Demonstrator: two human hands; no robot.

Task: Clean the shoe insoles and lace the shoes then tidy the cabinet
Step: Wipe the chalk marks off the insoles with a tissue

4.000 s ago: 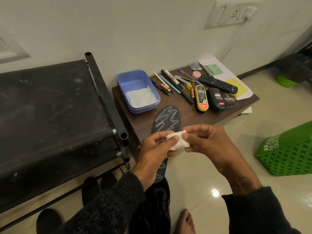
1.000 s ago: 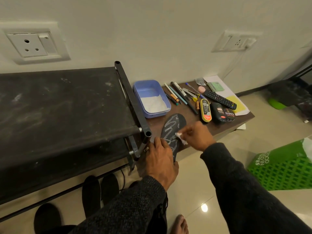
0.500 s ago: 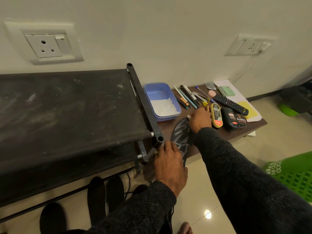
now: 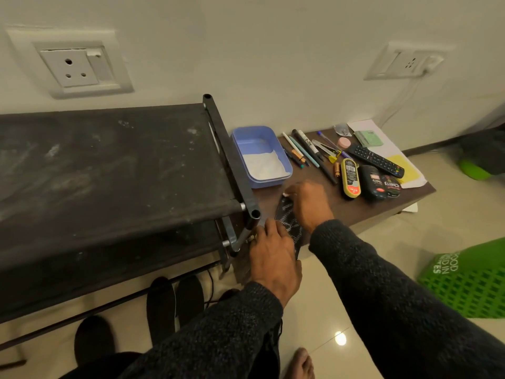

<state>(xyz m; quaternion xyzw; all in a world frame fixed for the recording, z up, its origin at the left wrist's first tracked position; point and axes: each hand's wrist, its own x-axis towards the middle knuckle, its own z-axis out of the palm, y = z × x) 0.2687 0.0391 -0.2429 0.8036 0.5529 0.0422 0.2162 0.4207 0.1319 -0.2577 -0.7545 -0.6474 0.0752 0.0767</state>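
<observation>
A black insole (image 4: 290, 222) with a white zigzag pattern lies on the low brown cabinet top (image 4: 363, 209), its heel end over the front edge. My left hand (image 4: 273, 255) presses down on the heel end. My right hand (image 4: 308, 203) rests on the toe end, shut on a small white wipe (image 4: 285, 194) that peeks out by the fingertips. Two more dark insoles (image 4: 161, 305) lie on the floor under the rack.
A black fabric shoe rack (image 4: 109, 170) stands left of the cabinet. A blue tub (image 4: 261, 157) with white wipes, pens, shoe polish containers (image 4: 371, 181), a remote (image 4: 375, 160) and papers crowd the cabinet top. A green basket (image 4: 470, 280) sits on the floor at right.
Both hands held the wipe in the air, then my left hand pinned the insole. My right hand rubs the wipe along it, now back near the toe end.
</observation>
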